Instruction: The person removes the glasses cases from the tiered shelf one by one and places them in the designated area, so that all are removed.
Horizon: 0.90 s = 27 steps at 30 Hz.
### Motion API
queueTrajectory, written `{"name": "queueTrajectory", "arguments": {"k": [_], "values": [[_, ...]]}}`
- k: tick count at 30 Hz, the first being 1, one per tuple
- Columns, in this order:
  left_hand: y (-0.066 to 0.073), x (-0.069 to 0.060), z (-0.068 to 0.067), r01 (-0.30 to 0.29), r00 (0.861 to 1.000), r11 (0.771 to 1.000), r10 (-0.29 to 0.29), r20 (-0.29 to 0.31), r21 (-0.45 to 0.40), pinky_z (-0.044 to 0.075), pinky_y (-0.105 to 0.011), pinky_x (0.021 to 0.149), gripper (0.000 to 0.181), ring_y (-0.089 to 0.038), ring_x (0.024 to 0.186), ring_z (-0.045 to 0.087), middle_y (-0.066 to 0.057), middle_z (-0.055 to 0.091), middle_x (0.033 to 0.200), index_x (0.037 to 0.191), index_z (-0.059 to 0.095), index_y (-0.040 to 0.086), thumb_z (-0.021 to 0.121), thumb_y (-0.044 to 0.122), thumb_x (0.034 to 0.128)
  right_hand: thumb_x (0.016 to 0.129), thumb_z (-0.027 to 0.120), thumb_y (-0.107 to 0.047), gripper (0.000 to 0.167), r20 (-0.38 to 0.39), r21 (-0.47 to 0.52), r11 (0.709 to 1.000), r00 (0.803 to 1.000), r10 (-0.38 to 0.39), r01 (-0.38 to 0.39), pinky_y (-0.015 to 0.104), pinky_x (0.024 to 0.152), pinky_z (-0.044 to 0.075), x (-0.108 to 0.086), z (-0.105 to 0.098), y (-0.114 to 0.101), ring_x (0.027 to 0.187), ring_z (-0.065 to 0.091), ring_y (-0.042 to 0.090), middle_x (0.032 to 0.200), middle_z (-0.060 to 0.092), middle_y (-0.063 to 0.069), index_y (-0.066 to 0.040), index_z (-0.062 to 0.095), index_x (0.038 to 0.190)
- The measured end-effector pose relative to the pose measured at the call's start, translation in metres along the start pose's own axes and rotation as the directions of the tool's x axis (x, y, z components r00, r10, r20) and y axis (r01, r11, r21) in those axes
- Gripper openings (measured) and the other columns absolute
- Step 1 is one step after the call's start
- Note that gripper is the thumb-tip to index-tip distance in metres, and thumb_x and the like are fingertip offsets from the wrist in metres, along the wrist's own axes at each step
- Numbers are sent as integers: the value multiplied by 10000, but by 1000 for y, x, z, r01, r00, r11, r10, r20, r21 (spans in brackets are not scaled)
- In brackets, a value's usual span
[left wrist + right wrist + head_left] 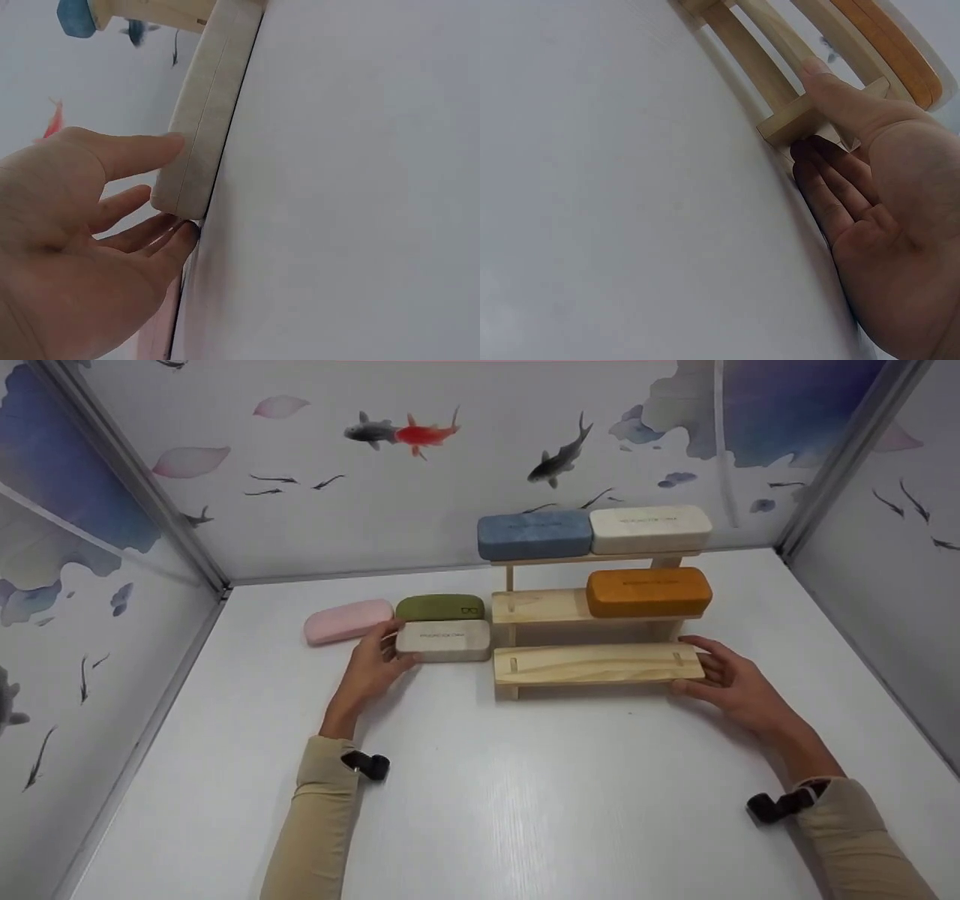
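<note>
My left hand [373, 661] holds the left end of a beige glasses case [444, 640], thumb on its front side and fingers around the end. In the left wrist view the thumb lies along the seam of that case [210, 112]. A green glasses case [440, 606] sits right behind it, and a pink glasses case [349, 622] lies to the left. My right hand [739, 686] grips the right end of the lowest step of a three-tier wooden stand [592, 665]. In the right wrist view its thumb rests on the step's front edge, with the fingers by the end leg [791, 120].
On the stand's top tier are a blue case [535, 534] and a cream case [651, 529]. An orange case [649, 592] occupies the right half of the middle tier. White panels with painted fish [427, 433] enclose the white table [525, 795] at the back and sides.
</note>
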<state>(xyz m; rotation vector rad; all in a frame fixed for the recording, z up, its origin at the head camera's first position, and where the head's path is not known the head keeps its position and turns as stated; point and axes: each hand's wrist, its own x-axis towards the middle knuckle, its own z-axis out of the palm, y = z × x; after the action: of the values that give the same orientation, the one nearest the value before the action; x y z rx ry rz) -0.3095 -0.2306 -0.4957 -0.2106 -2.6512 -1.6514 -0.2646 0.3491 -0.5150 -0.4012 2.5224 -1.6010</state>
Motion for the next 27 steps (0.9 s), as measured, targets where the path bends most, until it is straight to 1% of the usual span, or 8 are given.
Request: {"name": "queueTrajectory", "arguments": {"k": [2,5,9,13,16,20,23,27], "values": [[5,0,1,-23,1000,998,24,-16,63,406,-473,1307,683,-385,1570,444,-209,486,1647,1592,458,-13,782,97,1000,1017,792,-214,778,2,1,1000,1000,-10,10,149,980,586,1,0,1,1259,668,-4,1556,580,192,-192,383,1678],[16,1,5,-108,991,985,117,-62,134,398,-515,1305,637,-387,1553,462,-215,526,1616,1567,500,-16,774,147,1016,1015,794,-203,785,6,8,1000,1000,-22,22,139,998,576,1,-1,3,1271,661,-13,1559,581,197,-175,378,1680],[38,1,15,-249,956,960,265,-124,131,427,-523,1279,547,-330,1513,517,-158,591,1565,1543,559,45,743,172,1044,1012,798,-209,788,5,10,1000,1000,-24,24,136,1005,574,2,-2,4,1280,658,-20,1566,579,195,-175,379,1678],[63,-2,30,-341,922,932,357,-152,122,441,-461,1272,488,-223,1494,543,-49,635,1538,1522,601,127,729,213,1059,1020,790,-235,783,7,-8,1000,1000,-18,18,136,991,577,3,-2,5,1272,659,-27,1581,563,226,-188,375,1682],[80,-4,42,-390,901,911,407,-147,133,424,-422,1283,470,-178,1485,551,-16,660,1512,1505,617,128,728,236,1061,1022,788,-256,784,7,-17,1000,1000,-8,8,136,987,579,2,-1,5,1264,663,-27,1586,555,241,-200,372,1684],[99,-7,57,-465,873,878,476,-103,114,438,-415,1278,474,-181,1477,563,-73,664,1503,1507,609,102,721,225,1064,1023,786,-252,780,6,-12,1000,1000,-1,1,143,978,586,0,-1,4,1258,669,-19,1586,556,233,-202,373,1683],[109,-8,65,-509,854,857,514,-77,81,467,-430,1258,476,-192,1470,570,-112,651,1508,1514,600,91,717,195,1064,1025,784,-245,778,7,-10,1000,1000,-4,4,150,974,591,-1,-1,2,1260,671,-11,1585,558,226,-198,374,1684],[116,-7,72,-540,837,840,543,-70,55,493,-451,1235,485,-204,1461,574,-115,640,1513,1516,592,53,718,171,1062,1025,784,-262,776,5,-21,1000,1000,-3,3,142,972,587,0,-2,1,1257,670,-18,1580,563,221,-208,376,1684]]}}
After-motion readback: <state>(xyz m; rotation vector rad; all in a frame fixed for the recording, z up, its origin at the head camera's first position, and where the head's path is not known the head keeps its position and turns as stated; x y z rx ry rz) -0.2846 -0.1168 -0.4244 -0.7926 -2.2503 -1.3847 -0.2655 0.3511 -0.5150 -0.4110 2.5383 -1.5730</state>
